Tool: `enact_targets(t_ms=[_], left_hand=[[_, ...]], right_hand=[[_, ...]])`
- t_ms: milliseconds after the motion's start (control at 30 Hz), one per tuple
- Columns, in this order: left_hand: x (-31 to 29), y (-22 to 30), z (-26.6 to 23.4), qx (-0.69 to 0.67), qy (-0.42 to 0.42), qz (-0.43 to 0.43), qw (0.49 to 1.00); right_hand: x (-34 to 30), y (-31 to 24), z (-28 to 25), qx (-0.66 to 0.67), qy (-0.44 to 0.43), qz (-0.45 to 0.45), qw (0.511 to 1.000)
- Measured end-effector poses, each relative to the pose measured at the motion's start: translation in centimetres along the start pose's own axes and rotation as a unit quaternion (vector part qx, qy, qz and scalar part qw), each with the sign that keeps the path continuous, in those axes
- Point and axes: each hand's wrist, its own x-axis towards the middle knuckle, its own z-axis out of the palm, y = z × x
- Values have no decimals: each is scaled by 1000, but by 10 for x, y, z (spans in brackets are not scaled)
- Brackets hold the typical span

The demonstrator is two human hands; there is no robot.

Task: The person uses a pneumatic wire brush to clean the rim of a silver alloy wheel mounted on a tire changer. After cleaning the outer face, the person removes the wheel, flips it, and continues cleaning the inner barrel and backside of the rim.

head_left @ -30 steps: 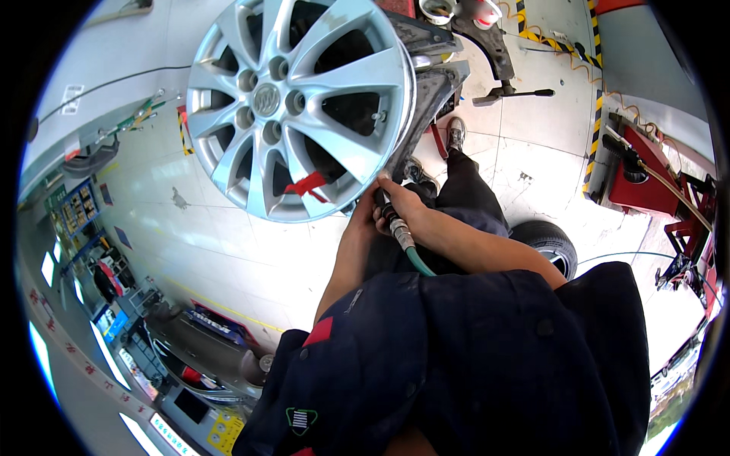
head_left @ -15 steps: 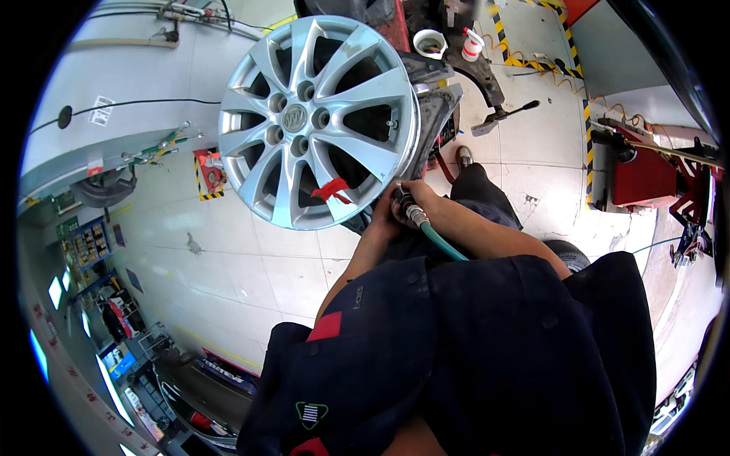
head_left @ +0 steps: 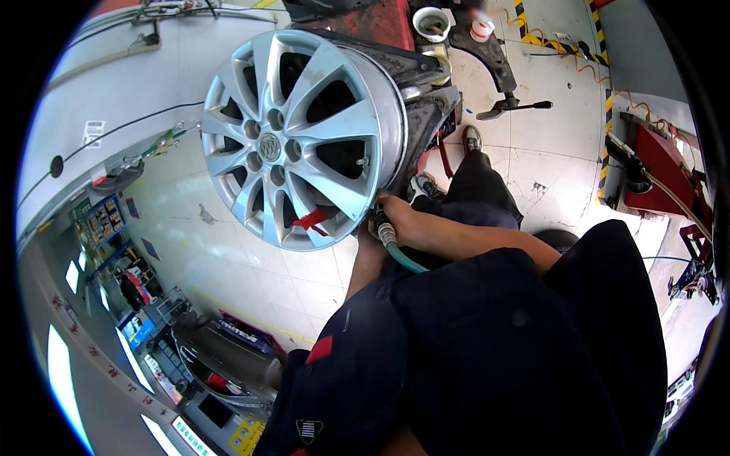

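A silver multi-spoke alloy wheel [head_left: 262, 199] stands tilted at the tyre machine, its outer face toward the left and a red rag [head_left: 310, 221] caught by a lower spoke. Close to its lower right rim, my right hand [head_left: 401, 218] is closed round a dark air tool with a metal hose fitting [head_left: 386, 232]. A green air hose [head_left: 405, 261] runs from that fitting toward my body. My left hand [head_left: 368, 239] is closed against the tool's other side, its fingers mostly hidden. The tool's working end is out of sight behind my hands and the rim.
Behind the wheel is the machine's red and black bed [head_left: 369, 30]. A white tub [head_left: 431, 25] and a white-and-red bottle [head_left: 481, 30] stand beyond it. A lever [head_left: 525, 106] sticks out at right. Farther right is a red machine [head_left: 658, 171]; a dark car [head_left: 220, 353] stands lower left.
The wheel sits lower and farther left in view and shows more of its barrel. Both hands and the air tool have shifted left and slightly down with it, staying beside the rim.
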Motion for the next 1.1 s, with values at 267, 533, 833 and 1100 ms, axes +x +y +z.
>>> enact_targets(t_ms=[267, 533, 833, 1100], left_hand=[[-6, 7, 2, -305, 58, -164, 936], [12, 20, 29, -364, 35, -181, 913], [13, 70, 104, -377, 101, -204, 898], [39, 42, 99, -447, 37, -202, 871]], right_hand=[[-7, -2, -1, 19, 42, 6, 999], [-33, -25, 14, -4, 97, 12, 995], [-45, -64, -4, -21, 61, -8, 998], [-60, -93, 3, -74, 55, 15, 996]])
